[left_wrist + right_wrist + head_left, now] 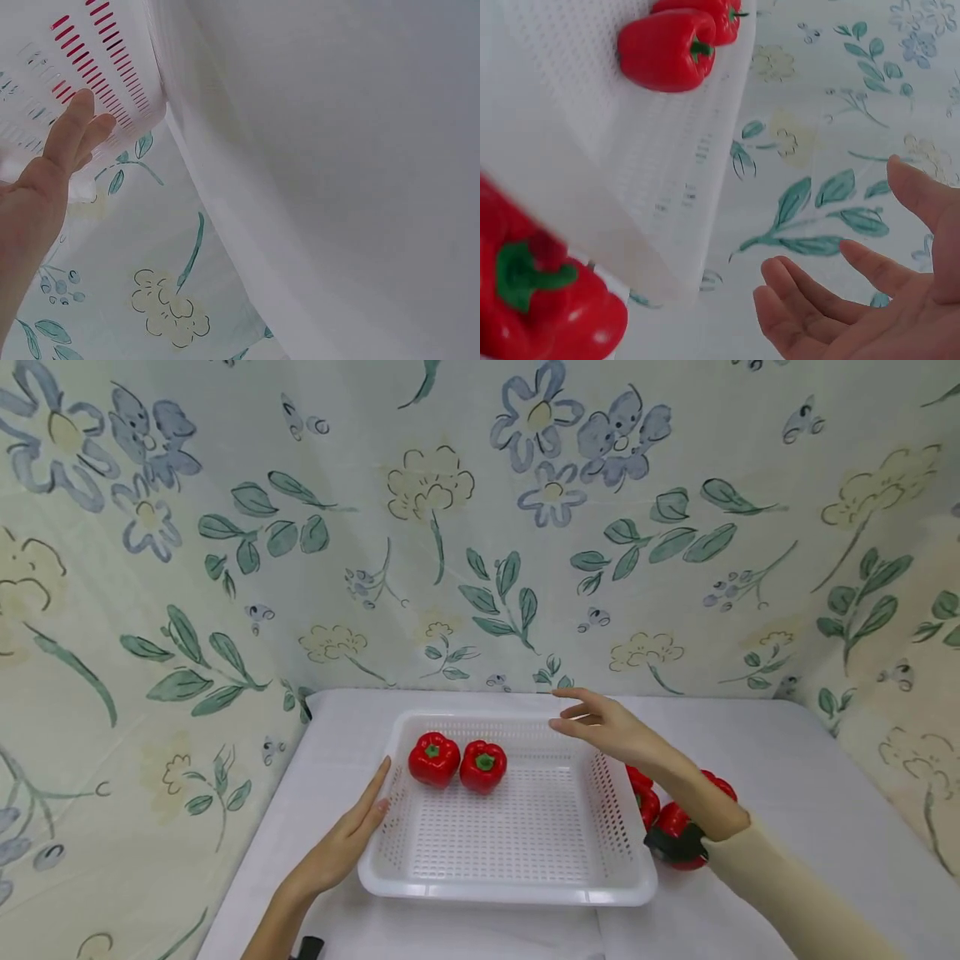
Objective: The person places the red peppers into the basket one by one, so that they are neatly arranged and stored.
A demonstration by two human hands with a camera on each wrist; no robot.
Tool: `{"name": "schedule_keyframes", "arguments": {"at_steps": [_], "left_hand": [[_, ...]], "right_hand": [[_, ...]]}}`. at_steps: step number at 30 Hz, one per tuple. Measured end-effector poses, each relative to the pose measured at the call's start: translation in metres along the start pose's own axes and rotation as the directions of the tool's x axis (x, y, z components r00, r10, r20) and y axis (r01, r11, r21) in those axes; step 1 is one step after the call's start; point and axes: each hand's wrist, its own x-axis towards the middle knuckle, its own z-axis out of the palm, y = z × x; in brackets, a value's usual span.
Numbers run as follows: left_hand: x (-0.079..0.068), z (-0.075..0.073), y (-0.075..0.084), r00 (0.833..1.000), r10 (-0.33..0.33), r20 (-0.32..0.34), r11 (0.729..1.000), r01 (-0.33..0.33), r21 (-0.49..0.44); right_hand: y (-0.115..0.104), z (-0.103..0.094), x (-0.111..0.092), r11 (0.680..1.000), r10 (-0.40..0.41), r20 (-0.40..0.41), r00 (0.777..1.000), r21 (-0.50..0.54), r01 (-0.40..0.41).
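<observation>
Two red bell peppers, one on the left [434, 760] and one beside it [483, 767], sit in the back left part of a white perforated basket [510, 892]. My left hand [347, 843] lies along the basket's left side with its fingers straight; the left wrist view shows the fingertips against the slotted wall. Above the basket's back right corner is my right hand [607, 724], fingers relaxed and spread, holding nothing. More red bell peppers [678, 822] lie on the table right of the basket, partly hidden by the right forearm; one pepper [555, 300] appears close in the right wrist view.
A white cloth covers the table [787, 777] under the basket. Behind and to the left hangs a floral curtain [450, 568], close to the table's back edge. Dark bands sit at both wrists, the right one [675, 845] in front of the peppers.
</observation>
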Motion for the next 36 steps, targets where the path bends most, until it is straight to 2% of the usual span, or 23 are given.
{"name": "schedule_keyframes", "arguments": {"at_steps": [3, 7, 10, 14, 19, 24, 29, 36], "left_hand": [[-0.001, 0.0, -0.001, 1.0, 0.004, 0.003, 1.0, -0.004, -0.004], [-0.003, 0.0, -0.003, 1.0, -0.005, 0.009, 1.0, 0.005, -0.01], [-0.004, 0.0, -0.004, 1.0, -0.013, 0.007, 1.0, 0.013, -0.004], [-0.003, 0.0, -0.003, 1.0, -0.008, 0.0, 1.0, 0.008, 0.004], [-0.002, 0.001, -0.001, 1.0, -0.008, 0.003, 1.0, 0.008, 0.002], [-0.002, 0.001, 0.001, 1.0, -0.022, -0.005, 0.999, 0.022, 0.028], [-0.001, 0.002, 0.001, 1.0, -0.022, -0.014, 0.999, 0.023, 0.049], [-0.001, 0.002, 0.003, 1.0, -0.008, -0.006, 1.0, 0.008, 0.029]], "right_hand": [[0.012, -0.021, -0.022, 0.999, 0.001, -0.097, 0.995, -0.032, -0.005], [0.039, -0.047, -0.049, 0.995, 0.036, -0.206, 0.978, -0.08, -0.054], [0.065, -0.062, -0.065, 0.99, 0.066, -0.25, 0.966, -0.103, -0.094], [0.107, -0.071, -0.084, 0.984, 0.114, -0.293, 0.949, -0.097, -0.148], [0.162, -0.068, -0.107, 0.978, 0.189, -0.289, 0.938, -0.031, -0.207], [0.194, -0.057, -0.116, 0.966, 0.255, -0.24, 0.937, 0.029, -0.255], [0.206, -0.044, -0.116, 0.95, 0.312, -0.199, 0.929, 0.072, -0.304], [0.205, -0.037, -0.112, 0.931, 0.363, -0.184, 0.914, 0.112, -0.347]]}}
